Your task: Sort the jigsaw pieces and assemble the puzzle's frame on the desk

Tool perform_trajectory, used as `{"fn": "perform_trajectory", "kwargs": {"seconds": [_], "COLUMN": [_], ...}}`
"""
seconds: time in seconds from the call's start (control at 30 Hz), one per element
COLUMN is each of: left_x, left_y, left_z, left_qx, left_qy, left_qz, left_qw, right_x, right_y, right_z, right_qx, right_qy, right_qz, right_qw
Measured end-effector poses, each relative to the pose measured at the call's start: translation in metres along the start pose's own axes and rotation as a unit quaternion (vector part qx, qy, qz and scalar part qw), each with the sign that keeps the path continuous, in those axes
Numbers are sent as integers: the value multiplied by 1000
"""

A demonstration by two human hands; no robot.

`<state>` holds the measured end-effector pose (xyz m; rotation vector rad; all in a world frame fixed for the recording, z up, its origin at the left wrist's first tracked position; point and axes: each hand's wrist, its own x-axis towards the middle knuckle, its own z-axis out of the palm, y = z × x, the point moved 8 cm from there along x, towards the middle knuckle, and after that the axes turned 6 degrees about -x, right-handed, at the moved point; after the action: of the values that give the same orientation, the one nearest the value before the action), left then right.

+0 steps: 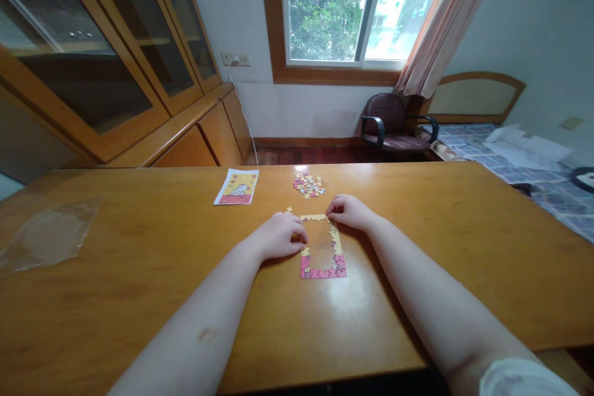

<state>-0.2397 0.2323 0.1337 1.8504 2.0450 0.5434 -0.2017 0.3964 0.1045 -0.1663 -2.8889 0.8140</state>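
The puzzle frame (323, 273) points away between our half-open left hand (281, 236) and farther-reaching right hand (349, 211). Right grip we cannot tell.

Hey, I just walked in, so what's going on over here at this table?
A person has both bare hands on a jigsaw border: the left hand rests along its left side, and the right hand is at its top right corner. The puzzle border is pink at the near end and yellow farther up, with bare tabletop inside. Beyond it lie a pile of loose pieces and a picture sheet.
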Motion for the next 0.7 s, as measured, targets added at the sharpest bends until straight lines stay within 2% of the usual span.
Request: {"fn": "perform_trajectory", "kwargs": {"seconds": [0.2, 0.5, 0.6, 0.7], "left_x": [-1, -1, -1, -1], "left_y": [10, 4, 4, 4], "left_z": [4, 5, 5, 5], "left_qx": [-9, 8, 8, 7], "left_qy": [-24, -27, -27, -28], "left_qz": [18, -3, 0, 1], "left_qw": [1000, 1000, 1000, 1000], "right_x": [0, 1, 1, 0], "right_y": [0, -2, 1, 12], "right_z": [-2, -1, -1, -4], "right_qx": [-13, -21, -13, -6], "right_qy": [6, 15, 19, 29], "right_qz": [-6, 10, 35, 88], "right_qw": [1000, 1000, 999, 996]}}
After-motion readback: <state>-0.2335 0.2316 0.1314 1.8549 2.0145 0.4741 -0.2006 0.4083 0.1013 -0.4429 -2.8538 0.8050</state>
